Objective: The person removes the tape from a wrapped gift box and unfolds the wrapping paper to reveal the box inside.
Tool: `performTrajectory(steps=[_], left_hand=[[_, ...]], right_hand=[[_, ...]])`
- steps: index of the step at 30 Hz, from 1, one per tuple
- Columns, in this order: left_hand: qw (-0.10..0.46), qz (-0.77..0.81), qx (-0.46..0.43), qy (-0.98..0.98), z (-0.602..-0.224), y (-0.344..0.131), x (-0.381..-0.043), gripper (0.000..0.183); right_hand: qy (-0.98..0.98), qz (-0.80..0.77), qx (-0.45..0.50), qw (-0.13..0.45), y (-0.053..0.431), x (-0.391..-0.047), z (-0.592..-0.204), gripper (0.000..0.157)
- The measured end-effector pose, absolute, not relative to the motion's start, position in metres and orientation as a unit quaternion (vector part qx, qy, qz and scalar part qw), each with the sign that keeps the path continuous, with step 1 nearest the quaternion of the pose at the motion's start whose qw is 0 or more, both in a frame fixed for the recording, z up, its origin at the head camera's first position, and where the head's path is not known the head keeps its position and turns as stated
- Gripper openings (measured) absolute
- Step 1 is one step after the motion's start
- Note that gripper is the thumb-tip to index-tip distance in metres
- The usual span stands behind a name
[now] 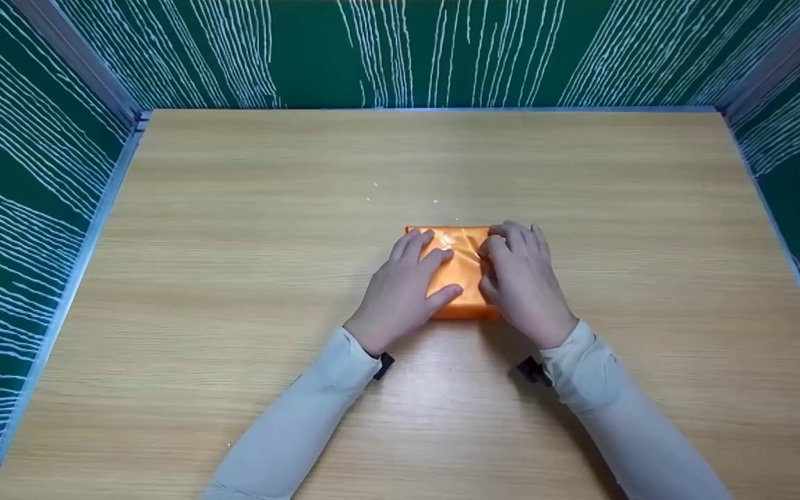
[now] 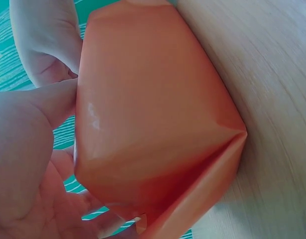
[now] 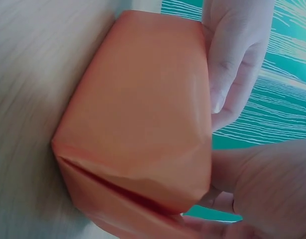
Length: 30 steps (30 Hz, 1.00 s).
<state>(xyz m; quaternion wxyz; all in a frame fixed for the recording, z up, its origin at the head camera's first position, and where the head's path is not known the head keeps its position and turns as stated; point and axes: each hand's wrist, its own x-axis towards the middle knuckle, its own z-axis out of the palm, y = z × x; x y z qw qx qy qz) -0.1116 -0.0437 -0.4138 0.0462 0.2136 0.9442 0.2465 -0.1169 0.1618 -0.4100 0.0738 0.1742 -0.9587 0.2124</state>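
Note:
A box-shaped package in glossy orange wrapping (image 1: pixel 464 278) lies on the table between the two hands. Spread across its left part, the left hand (image 1: pixel 400 295) rests with fingers and thumb fairly straight on top. At the right part, the right hand (image 1: pixel 525 281) holds the wrapping with bent index finger and thumb, while its other fingers reach over the far right corner. Creases run across the top beside the right fingertips. The left wrist view shows the package's near side (image 2: pixel 148 94) and a folded end flap; a similar fold appears on the package (image 3: pixel 138 99) in the right wrist view.
The wooden table (image 1: pixel 233 229) has a few tiny white specks beyond the package. Green panels (image 1: pixel 310 55) with white streaks stand along the back and both sides, with blue edging (image 1: pixel 87 250) at the left. A dark wrist device (image 1: pixel 533 371) sits at the right cuff.

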Motion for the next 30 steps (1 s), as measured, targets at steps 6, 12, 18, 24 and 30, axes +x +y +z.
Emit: performTrajectory(steps=[6, 12, 18, 24, 30], left_hand=[[0.049, 0.246, 0.212, 0.945, -0.4148, -0.0436, -0.1119, 0.058], [0.048, 0.246, 0.207, 0.946, -0.4148, -0.0437, -0.1117, 0.058], [0.053, 0.243, 0.207, 0.946, -0.4141, -0.0429, -0.1118, 0.059], [0.052, 0.249, 0.208, 0.945, -0.414, -0.0434, -0.1113, 0.058], [0.049, 0.249, 0.209, 0.944, -0.4145, -0.0434, -0.1119, 0.057]], right_hand=[[-0.96, 0.211, 0.17, 0.065, 0.1619, -0.1166, -0.4093, 0.02], [-0.966, 0.188, 0.172, 0.049, 0.16, -0.1154, -0.4082, 0.034], [-0.961, 0.2, 0.18, 0.059, 0.16, -0.1147, -0.4089, 0.022], [-0.956, 0.21, 0.193, 0.068, 0.1613, -0.1151, -0.4096, 0.016], [-0.957, 0.205, 0.194, 0.071, 0.1616, -0.1161, -0.4101, 0.022]])
